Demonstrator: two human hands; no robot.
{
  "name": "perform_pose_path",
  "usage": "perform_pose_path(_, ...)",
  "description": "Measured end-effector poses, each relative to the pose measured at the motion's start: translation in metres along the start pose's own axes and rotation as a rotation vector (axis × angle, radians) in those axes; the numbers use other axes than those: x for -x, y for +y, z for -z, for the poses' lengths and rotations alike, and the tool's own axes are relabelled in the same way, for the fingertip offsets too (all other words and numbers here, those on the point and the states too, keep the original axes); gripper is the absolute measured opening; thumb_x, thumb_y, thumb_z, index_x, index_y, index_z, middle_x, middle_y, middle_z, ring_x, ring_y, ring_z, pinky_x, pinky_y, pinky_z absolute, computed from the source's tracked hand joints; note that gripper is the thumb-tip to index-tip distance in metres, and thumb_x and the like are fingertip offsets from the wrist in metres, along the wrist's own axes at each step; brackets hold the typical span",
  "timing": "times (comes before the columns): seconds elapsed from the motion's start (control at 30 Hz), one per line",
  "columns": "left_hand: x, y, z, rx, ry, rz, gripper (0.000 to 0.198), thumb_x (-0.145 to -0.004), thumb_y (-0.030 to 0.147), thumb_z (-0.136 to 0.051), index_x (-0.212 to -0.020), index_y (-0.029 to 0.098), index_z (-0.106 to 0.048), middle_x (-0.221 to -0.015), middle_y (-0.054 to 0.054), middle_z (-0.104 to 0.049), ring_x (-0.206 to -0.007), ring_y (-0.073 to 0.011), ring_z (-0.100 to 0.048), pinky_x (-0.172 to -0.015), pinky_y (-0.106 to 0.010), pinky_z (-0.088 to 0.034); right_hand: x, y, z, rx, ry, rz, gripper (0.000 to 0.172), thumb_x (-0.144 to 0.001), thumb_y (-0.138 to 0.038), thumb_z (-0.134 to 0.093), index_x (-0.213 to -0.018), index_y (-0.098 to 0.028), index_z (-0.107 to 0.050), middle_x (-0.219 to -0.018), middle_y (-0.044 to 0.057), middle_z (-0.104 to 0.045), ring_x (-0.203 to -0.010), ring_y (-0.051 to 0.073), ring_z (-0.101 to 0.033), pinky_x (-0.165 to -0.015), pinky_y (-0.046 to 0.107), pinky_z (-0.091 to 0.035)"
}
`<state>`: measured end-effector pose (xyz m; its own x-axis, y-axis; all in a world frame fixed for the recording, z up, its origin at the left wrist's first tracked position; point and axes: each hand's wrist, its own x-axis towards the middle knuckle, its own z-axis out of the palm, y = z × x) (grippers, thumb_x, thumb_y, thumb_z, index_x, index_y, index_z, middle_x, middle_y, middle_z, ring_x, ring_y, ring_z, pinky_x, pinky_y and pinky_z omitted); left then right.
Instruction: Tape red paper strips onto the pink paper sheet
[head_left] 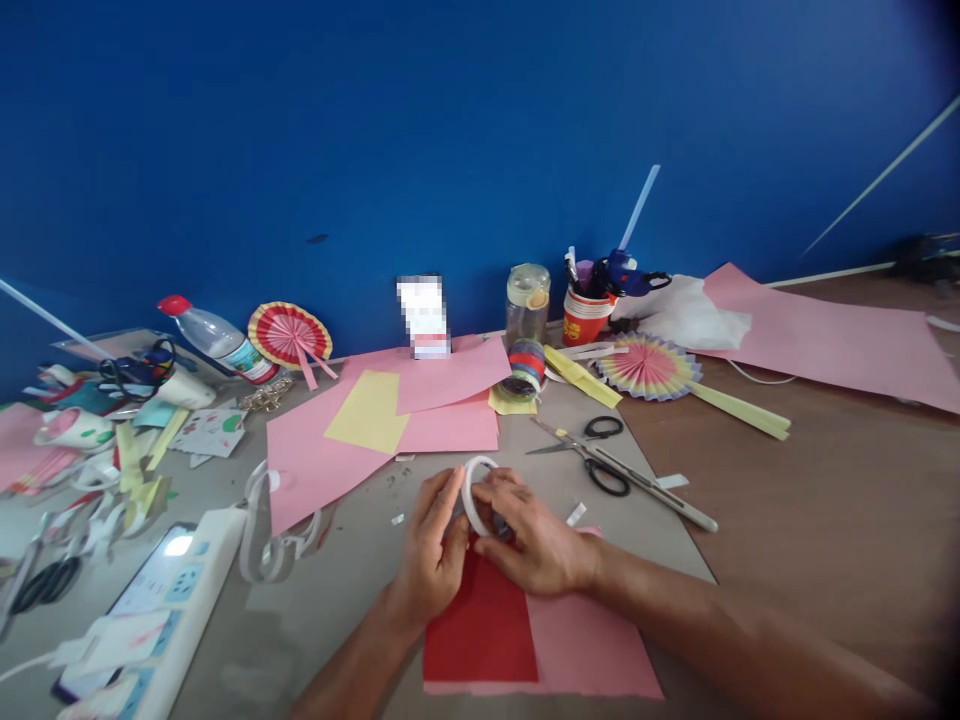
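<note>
Between my two hands a white ring-shaped roll of tape [469, 497] stands on edge. My right hand [536, 540] is closed on it, with its fingers over the ring's right side. My left hand [435, 550] presses its fingertips and thumb against the left side. Part of the roll is hidden behind the right fingers. Below the hands lies a red sheet of paper [484, 630], on top of a pink sheet [589, 645]. Just beyond my right hand are scissors with black handles [600, 470] and a slim utility knife [660, 485].
Pink paper [307, 460], a yellow sheet [367, 410] and a propped phone [426, 315] are ahead. A glass jar [527, 305], red cups [585, 315] and a paper fan [649, 365] stand or lie right of them. A power strip [191, 600] and paper scraps crowd the left.
</note>
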<state>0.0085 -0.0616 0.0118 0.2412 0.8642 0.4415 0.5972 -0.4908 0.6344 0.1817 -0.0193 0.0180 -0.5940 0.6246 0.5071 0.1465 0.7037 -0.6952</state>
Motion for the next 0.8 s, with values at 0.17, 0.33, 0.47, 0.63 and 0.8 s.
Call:
perform_pose_path(0.17,0.001,0.0,0.001,-0.051,0.06,-0.022,0.055,-0.092,0.011,-0.038,-0.144,0.026,-0.029,-0.127,-0.012,-0.048,-0.12,-0.0224,-0.047,-0.099,-0.038,-0.043,0.001,0.001,-0.002,0.042,0.001,0.006,0.018,-0.082,-0.016,-0.047,-0.099,-0.018,-0.048,-0.076,0.004,-0.056,-0.072,0.019,-0.049,-0.074,0.036,-0.042)
perform_pose_path(0.33,0.005,-0.005,-0.003,-0.121,0.082,-0.009,0.058,-0.092,0.01,-0.037,-0.146,0.026,-0.023,-0.132,-0.012,-0.047,-0.124,-0.0231,-0.044,-0.1,-0.038,-0.042,0.003,0.008,-0.009,0.118,0.113,0.0,0.013,-0.091,-0.026,-0.045,-0.084,-0.019,-0.053,-0.072,0.004,-0.058,-0.07,0.018,-0.05,-0.07,0.032,-0.041)
perform_pose_path(0.47,0.004,-0.004,-0.004,-0.138,0.082,-0.027,0.056,-0.092,0.012,-0.037,-0.145,0.026,-0.026,-0.13,-0.013,-0.048,-0.122,-0.024,-0.047,-0.098,-0.04,-0.044,0.004,0.009,-0.008,0.145,0.144,-0.029,0.019,-0.093,-0.03,-0.044,-0.081,-0.019,-0.054,-0.068,0.003,-0.058,-0.067,0.017,-0.051,-0.068,0.031,-0.041)
perform_pose_path(0.63,0.004,0.0,-0.005,-0.132,0.052,-0.038,0.058,-0.091,0.011,-0.038,-0.146,0.025,-0.024,-0.126,-0.013,-0.049,-0.12,-0.0242,-0.048,-0.096,-0.041,-0.046,0.003,0.008,-0.006,0.187,0.189,-0.027,0.022,-0.093,-0.033,-0.046,-0.077,-0.019,-0.054,-0.063,0.002,-0.057,-0.063,0.016,-0.05,-0.067,0.03,-0.041)
perform_pose_path(0.8,0.006,0.003,-0.008,-0.083,-0.029,-0.067,0.06,-0.09,0.008,-0.037,-0.146,0.025,-0.024,-0.127,-0.015,-0.046,-0.122,-0.0244,-0.045,-0.096,-0.041,-0.046,0.002,0.01,-0.006,0.211,0.189,-0.091,0.024,-0.093,-0.031,-0.047,-0.072,-0.02,-0.053,-0.061,0.001,-0.057,-0.061,0.016,-0.051,-0.067,0.029,-0.042)
